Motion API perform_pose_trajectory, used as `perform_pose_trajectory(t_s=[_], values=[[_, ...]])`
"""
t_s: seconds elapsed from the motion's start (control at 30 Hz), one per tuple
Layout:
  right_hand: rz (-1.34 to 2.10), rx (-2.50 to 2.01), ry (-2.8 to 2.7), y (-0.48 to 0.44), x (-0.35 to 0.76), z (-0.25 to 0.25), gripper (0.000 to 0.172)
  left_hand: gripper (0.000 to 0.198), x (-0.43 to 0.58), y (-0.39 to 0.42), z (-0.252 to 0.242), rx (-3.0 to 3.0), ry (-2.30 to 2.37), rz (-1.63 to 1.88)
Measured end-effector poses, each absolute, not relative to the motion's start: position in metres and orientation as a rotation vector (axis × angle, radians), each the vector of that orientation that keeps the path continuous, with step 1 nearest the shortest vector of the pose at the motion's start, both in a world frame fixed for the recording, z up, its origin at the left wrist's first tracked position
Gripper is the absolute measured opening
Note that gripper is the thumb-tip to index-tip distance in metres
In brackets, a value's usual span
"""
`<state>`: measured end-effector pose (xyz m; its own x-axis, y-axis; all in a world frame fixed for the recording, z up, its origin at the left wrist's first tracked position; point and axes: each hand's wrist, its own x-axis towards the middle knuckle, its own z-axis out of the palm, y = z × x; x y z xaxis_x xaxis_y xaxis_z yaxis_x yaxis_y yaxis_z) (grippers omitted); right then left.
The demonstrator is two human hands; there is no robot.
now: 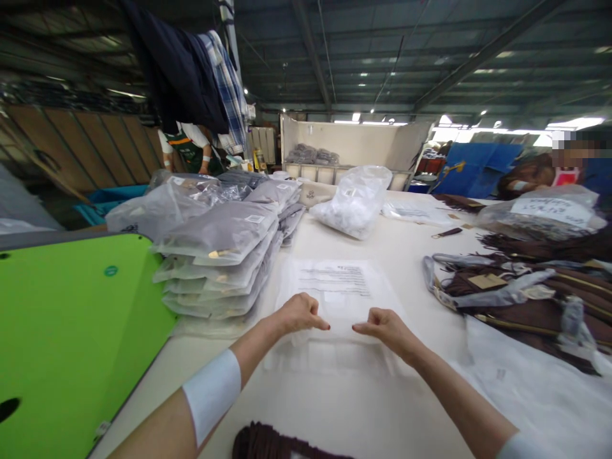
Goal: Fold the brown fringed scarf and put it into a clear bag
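A translucent white plastic bag (335, 287) with lines of dark print lies in front of me on the white table. My left hand (302, 313) pinches the bag's near edge between thumb and curled fingers. On the other side, my right hand (382, 324) grips the same edge in a like pinch, a short gap from the left. The near edge looks slightly lifted off the table. Below my hands, at the bottom of the view, a dark brown fringed piece (282, 443) shows only in part.
Packed grey bags (217, 236) are stacked at left beside a bright green board (71, 319). Brown fringed handbags (516, 287) lie at right, near a white sheet (540, 376). A clear sack of white stuffing (354, 201) stands behind. Two other people work farther off.
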<state>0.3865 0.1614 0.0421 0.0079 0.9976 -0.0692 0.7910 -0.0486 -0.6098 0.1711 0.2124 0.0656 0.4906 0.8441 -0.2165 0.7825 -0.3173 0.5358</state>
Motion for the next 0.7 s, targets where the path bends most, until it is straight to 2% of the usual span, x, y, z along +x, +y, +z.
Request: perform_pose_trajectory(t_s=[0.1,0.2,0.23,0.33,0.4,0.5,0.7], values=[[0.697,-1.859,-1.874,0.152,0.386,0.044,0.037,0.027,0.165,0.201,0.065,2.197,1.322,0.109],[0.559,-1.840,-1.970,0.141,0.381,0.047,0.033,0.005,0.159,0.185,0.062,2.354,1.365,0.084],[0.490,-1.832,-2.009,0.136,0.379,0.048,0.030,0.007,0.156,0.180,0.062,2.413,1.386,0.080],[0.234,-1.826,-2.106,0.119,0.380,0.053,0.014,0.032,0.142,0.164,0.062,2.540,1.458,0.067],[0.066,-1.873,-2.102,0.106,0.388,0.055,0.018,0.038,0.129,0.154,0.064,2.571,1.515,0.064],[-0.081,-1.996,-1.993,0.088,0.406,0.054,0.027,0.038,0.108,0.139,0.067,2.549,1.614,0.109],[-0.057,-2.053,-1.742,0.052,0.420,0.052,0.020,0.029,0.080,0.110,0.067,2.161,1.928,0.434]])
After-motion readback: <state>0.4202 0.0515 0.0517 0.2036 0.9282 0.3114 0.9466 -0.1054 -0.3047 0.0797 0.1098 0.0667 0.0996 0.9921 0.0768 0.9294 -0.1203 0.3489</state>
